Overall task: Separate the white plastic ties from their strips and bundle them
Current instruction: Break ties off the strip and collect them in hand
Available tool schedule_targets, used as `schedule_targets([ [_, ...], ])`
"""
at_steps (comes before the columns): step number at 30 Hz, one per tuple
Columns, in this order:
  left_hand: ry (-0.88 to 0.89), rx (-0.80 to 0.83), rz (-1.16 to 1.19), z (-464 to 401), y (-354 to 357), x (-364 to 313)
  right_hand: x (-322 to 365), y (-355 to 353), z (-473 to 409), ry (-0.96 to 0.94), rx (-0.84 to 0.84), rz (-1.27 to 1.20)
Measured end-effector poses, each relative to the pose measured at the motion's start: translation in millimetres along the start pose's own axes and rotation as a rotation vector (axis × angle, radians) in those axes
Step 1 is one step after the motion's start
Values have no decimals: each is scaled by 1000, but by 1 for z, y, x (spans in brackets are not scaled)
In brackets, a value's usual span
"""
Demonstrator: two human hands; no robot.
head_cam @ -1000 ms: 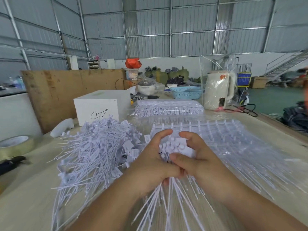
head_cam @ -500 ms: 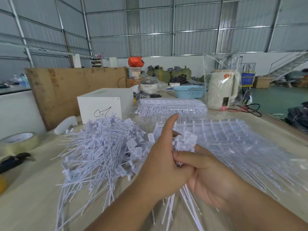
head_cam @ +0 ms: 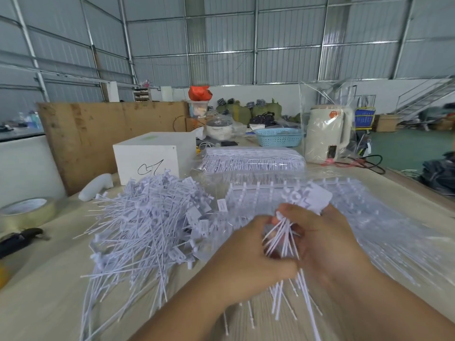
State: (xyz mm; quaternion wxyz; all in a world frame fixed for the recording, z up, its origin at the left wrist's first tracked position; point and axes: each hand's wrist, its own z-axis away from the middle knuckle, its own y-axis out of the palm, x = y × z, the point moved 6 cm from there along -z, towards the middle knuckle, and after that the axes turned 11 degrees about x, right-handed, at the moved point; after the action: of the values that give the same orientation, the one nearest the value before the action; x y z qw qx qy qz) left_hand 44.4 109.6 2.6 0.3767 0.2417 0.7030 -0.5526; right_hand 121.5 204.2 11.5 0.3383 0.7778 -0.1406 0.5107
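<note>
On the table [head_cam: 49, 303], the loose pile of ties [head_cam: 145, 222] lies left of the hands. The right hand [head_cam: 327, 239] and left hand [head_cam: 248, 259] both curl tight round one bundle of ties [head_cam: 283, 238], heads above the fingers, tails fanning below. Motion blur hides the exact fingertips. Beyond the hands, a clear bag [head_cam: 251, 161] holds uncut tie strips.
</note>
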Motion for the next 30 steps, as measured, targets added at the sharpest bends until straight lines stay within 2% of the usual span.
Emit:
schedule_targets([
  [2, -18, 69, -30, 0, 9, -2, -1, -8, -2, -26, -76, 50],
  [6, -17, 45, -28, 1, 10, -4, -2, -11, -5, -53, -93, 75],
  [10, -37, -49, -138, 3, 1, -5, -3, 2, -9, -44, 70, -36],
  [12, -72, -67, -81, 4, -3, -3, -2, 8, -9, -28, 152, -94],
  [15, -75, -82, -17, 6, -9, -1, 4, 11, -6, -51, 201, -39],
  [18, -67, -124, -59, 7, -17, 2, 6, 15, -2, -71, 187, 107],
  [21, -52, -193, -105, 8, -27, 3, -1, 12, -2, 15, 109, 242],
  [24, -32, -390, -28, 13, -54, 5, -11, 6, -1, 169, 121, 311],
  [26, -34, -537, 110, 19, -73, 11, -17, 8, 3, 278, 210, 430],
  [27, -49, -588, 171, 21, -81, 15, -18, 9, 5, 295, 269, 573],
  [30, -78, -686, 362, 26, -100, 31, -24, 15, 12, 200, 441, 1010],
])
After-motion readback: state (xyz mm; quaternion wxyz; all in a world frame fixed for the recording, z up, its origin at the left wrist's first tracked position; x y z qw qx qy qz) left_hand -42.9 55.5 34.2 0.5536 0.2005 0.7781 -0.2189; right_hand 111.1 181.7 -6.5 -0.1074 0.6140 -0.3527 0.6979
